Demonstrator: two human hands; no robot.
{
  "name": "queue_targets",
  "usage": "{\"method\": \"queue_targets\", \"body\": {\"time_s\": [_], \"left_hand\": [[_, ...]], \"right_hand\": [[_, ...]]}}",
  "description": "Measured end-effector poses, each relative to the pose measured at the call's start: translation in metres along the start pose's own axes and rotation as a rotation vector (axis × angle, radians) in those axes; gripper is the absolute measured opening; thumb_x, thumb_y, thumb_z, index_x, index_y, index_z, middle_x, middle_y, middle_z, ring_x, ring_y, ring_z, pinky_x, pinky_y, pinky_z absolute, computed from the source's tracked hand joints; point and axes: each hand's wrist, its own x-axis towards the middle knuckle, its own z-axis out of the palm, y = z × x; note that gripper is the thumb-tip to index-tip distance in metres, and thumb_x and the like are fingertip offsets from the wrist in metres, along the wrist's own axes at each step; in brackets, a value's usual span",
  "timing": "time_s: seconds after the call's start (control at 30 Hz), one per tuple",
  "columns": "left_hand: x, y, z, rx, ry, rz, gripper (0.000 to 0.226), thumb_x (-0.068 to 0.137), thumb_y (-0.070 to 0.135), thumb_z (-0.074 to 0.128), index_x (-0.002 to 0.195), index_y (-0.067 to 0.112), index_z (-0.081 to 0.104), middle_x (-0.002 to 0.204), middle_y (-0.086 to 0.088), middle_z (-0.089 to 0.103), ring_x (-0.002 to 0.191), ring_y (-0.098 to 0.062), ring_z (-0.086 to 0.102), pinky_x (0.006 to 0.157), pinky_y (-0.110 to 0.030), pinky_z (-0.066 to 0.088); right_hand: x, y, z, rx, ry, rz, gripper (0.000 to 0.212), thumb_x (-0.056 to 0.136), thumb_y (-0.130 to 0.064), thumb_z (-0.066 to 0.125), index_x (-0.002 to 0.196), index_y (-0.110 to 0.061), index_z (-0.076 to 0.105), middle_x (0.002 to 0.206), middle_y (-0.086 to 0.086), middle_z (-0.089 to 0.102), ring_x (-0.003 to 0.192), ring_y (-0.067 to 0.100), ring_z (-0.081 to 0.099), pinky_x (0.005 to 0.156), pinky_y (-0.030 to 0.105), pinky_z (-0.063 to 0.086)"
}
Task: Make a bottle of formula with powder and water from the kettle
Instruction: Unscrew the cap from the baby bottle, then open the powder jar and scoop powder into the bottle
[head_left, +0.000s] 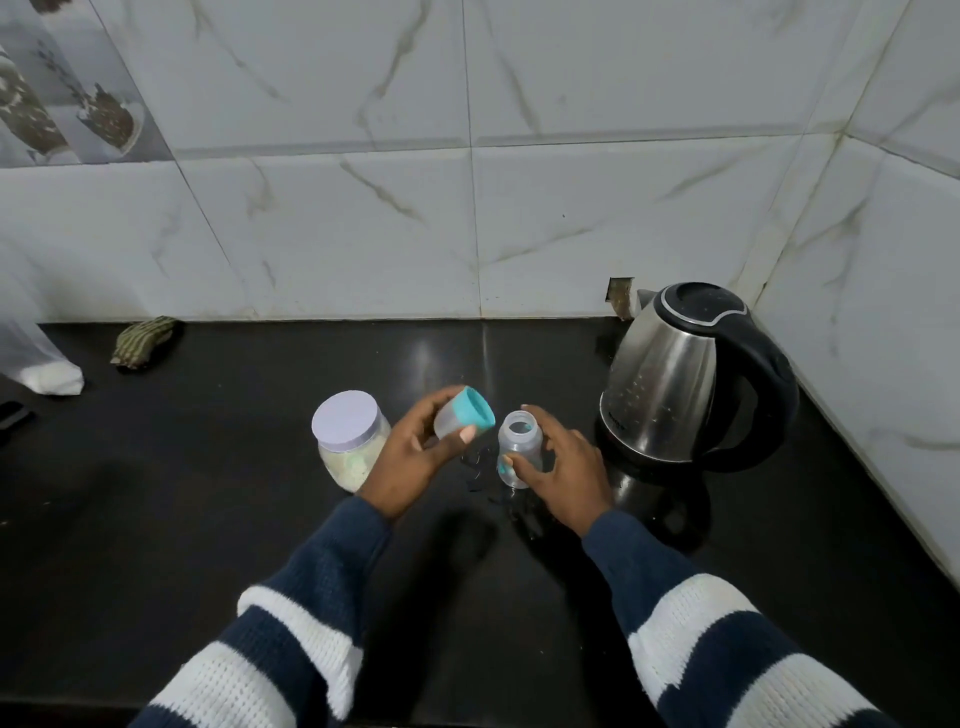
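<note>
The right hand (563, 465) steadies the open, seemingly empty bottle (519, 448), the left hand (415, 457) grips its teal-ringed cap (464, 419) just beside, so jar (350, 444) and kettle (685, 371) look untouched.

Black counter (208, 519) with jar (351, 446), bottle (519, 448), kettle (685, 376), cloth (147, 342).

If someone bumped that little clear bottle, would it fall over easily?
Probably. The baby bottle looks empty and plastic, so likely light, and it is tall for its base. The counter around it seems wet and glossy, so it might slide. For now, the right hand steadies it.
</note>
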Motion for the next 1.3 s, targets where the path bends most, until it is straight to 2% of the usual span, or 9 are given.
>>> {"method": "queue_targets", "body": {"time_s": [0.27, 0.4, 0.53, 0.63, 0.83, 1.0, 1.17, 1.23, 1.3], "left_hand": [[-0.055, -0.026, -0.015, -0.062, 0.059, -0.067, 0.056, 0.086, 0.005, 0.067, 0.133, 0.03, 0.047, 0.13, 0.001, 0.057, 0.12, -0.015, 0.058, 0.096, -0.027, 0.051], [-0.088, -0.041, -0.03, 0.043, 0.198, -0.07, 0.039, 0.082, 0.012, 0.073, 0.109, 0.032, 0.054, 0.116, 0.003, 0.066, 0.109, -0.016, 0.065, 0.094, -0.033, 0.053], [-0.112, -0.056, -0.058, 0.46, 0.422, 0.017, 0.031, 0.077, 0.026, 0.079, 0.091, 0.03, 0.052, 0.096, 0.005, 0.065, 0.088, -0.006, 0.065, 0.076, -0.02, 0.053], [-0.12, -0.064, -0.084, 0.799, 0.481, 0.041, 0.032, 0.077, 0.036, 0.075, 0.096, 0.023, 0.052, 0.097, 0.006, 0.056, 0.084, -0.008, 0.057, 0.069, -0.027, 0.048], [-0.124, -0.072, -0.096, 0.922, 0.544, -0.07, 0.032, 0.077, 0.03, 0.078, 0.095, 0.024, 0.051, 0.099, 0.005, 0.054, 0.084, -0.022, 0.061, 0.065, -0.033, 0.048], [-0.124, -0.069, -0.094, 0.942, 0.561, -0.074, 0.043, 0.072, 0.031, 0.082, 0.105, 0.019, 0.056, 0.134, -0.007, 0.046, 0.121, -0.032, 0.048, 0.088, -0.043, 0.048], [-0.101, -0.011, -0.102, 0.793, 0.602, 0.162, 0.063, 0.072, 0.053, 0.069, 0.124, 0.02, 0.053, 0.144, -0.004, 0.037, 0.135, -0.021, 0.037, 0.104, -0.043, 0.04], [-0.075, 0.01, -0.111, 0.822, 0.476, 0.182, 0.072, 0.072, 0.052, 0.074, 0.133, 0.025, 0.048, 0.145, -0.001, 0.039, 0.136, -0.019, 0.036, 0.107, -0.046, 0.04], [-0.045, 0.024, -0.116, 0.924, 0.237, 0.125, 0.085, 0.071, 0.056, 0.073, 0.143, 0.034, 0.036, 0.151, 0.0, 0.033, 0.141, -0.021, 0.028, 0.113, -0.044, 0.031]], "right_hand": [[0.002, 0.004, -0.002, 0.014, -0.016, -0.038, 0.056, 0.073, -0.043, 0.071, 0.125, -0.041, 0.051, 0.107, -0.014, 0.068, 0.096, 0.017, 0.06, 0.089, 0.042, 0.05], [0.003, 0.008, -0.001, 0.012, -0.021, -0.059, 0.053, 0.075, -0.041, 0.072, 0.124, -0.038, 0.053, 0.109, -0.012, 0.068, 0.097, 0.017, 0.06, 0.089, 0.043, 0.05], [0.002, 0.009, -0.002, 0.009, -0.029, -0.073, 0.051, 0.077, -0.039, 0.073, 0.124, -0.037, 0.053, 0.11, -0.014, 0.067, 0.098, 0.016, 0.059, 0.09, 0.043, 0.05], [0.002, 0.006, -0.005, 0.007, -0.039, -0.079, 0.048, 0.078, -0.04, 0.072, 0.123, -0.038, 0.053, 0.108, -0.017, 0.066, 0.097, 0.013, 0.059, 0.089, 0.042, 0.05], [-0.002, 0.001, -0.007, 0.001, -0.032, -0.069, 0.047, 0.078, -0.042, 0.07, 0.121, -0.041, 0.05, 0.106, -0.017, 0.066, 0.097, 0.014, 0.059, 0.088, 0.043, 0.051], [-0.002, 0.0, -0.007, 0.012, -0.059, -0.045, 0.053, 0.074, -0.052, 0.064, 0.123, -0.042, 0.047, 0.11, -0.016, 0.066, 0.099, 0.015, 0.059, 0.091, 0.045, 0.05], [-0.014, -0.016, -0.004, -0.029, 0.112, -0.069, 0.092, 0.073, -0.062, 0.064, 0.148, -0.024, 0.029, 0.147, 0.0, 0.045, 0.128, 0.022, 0.05, 0.105, 0.048, 0.04], [-0.031, -0.039, 0.003, -0.035, 0.251, -0.251, 0.086, 0.077, -0.055, 0.066, 0.147, -0.015, 0.035, 0.145, 0.003, 0.048, 0.128, 0.024, 0.05, 0.105, 0.043, 0.04], [-0.044, -0.064, 0.021, -0.055, 0.206, -0.401, 0.08, 0.081, -0.051, 0.068, 0.146, -0.013, 0.038, 0.144, 0.002, 0.05, 0.129, 0.021, 0.048, 0.107, 0.038, 0.038]]}}
